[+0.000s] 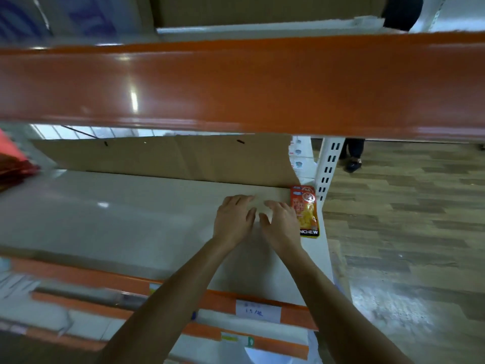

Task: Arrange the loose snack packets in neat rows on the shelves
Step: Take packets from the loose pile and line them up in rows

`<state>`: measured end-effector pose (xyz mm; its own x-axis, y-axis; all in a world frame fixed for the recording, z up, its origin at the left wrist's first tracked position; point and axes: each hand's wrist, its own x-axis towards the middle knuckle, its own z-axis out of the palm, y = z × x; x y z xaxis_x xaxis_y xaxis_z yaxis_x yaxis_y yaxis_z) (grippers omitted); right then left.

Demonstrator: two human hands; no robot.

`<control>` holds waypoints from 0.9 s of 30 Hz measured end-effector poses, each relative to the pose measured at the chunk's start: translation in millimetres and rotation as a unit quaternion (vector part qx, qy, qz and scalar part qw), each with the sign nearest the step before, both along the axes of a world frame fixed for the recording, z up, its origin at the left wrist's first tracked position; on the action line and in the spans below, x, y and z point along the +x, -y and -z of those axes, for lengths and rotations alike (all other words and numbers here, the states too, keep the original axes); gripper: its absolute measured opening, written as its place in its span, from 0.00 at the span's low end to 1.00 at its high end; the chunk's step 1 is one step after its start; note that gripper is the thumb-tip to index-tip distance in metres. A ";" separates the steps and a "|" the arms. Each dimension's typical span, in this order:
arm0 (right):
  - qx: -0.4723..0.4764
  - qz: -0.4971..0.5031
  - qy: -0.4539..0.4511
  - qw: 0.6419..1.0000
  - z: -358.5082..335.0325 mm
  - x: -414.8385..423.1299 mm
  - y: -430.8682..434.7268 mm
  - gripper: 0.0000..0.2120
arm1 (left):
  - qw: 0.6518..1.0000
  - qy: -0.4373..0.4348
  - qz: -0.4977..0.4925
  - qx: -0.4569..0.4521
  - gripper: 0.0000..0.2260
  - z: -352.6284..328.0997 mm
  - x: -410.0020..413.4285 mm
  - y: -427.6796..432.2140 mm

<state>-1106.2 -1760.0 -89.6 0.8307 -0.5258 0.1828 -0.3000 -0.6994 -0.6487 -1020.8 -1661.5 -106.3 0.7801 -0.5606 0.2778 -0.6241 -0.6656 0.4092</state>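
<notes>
Resting palm-down on the white shelf point(118, 219), the left grip point(233, 219) and right grip point(282, 224) lay side by side with thumbs nearly meeting. Both were released, fingers point(241, 199) stretched flat and grasping nothing. Just to the outer side of the right grip lay one orange snack packet point(307, 208), flat and lengthwise at the shelf's end, its edge against that grip's little-finger side, though true contact could not be told. Beyond both grips stood a brown cardboard sheet point(170, 158); far past the left grip — blurred — sat a red stack point(15, 164).
</notes>
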 end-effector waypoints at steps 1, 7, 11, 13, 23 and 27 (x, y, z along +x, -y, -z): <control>0.000 -0.016 -0.010 1.000 1.1 3.8 -10.2 0.18 | 1.000 -0.004 -0.011 0.003 0.17 -1.1 3.3 -13.7; -0.003 -0.079 -0.031 0.996 2.7 33.2 -96.0 0.18 | 0.998 0.001 -0.058 -0.001 0.16 -5.3 19.4 -117.4; 0.007 -0.111 -0.044 0.993 1.0 57.7 -175.7 0.17 | 0.996 0.000 -0.091 0.005 0.16 -7.6 30.8 -200.0; 0.002 -0.131 -0.053 0.990 1.8 70.5 -218.3 0.16 | 0.994 -0.004 -0.104 0.012 0.16 -8.3 38.5 -243.1; 0.030 -0.208 -0.051 0.976 -4.3 128.8 -402.6 0.16 | 0.981 -0.023 -0.195 -0.013 0.14 -25.6 75.2 -426.6; 0.025 -0.247 -0.046 0.968 -10.7 155.7 -454.8 0.16 | 0.970 -0.018 -0.240 -0.020 0.14 -30.1 88.9 -474.5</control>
<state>-950.6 -1305.2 -78.9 0.9944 -0.0673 0.0811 0.0047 -0.7402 -0.6724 -931.9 -1186.9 -76.2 0.9585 -0.1189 0.2593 -0.2301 -0.8594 0.4566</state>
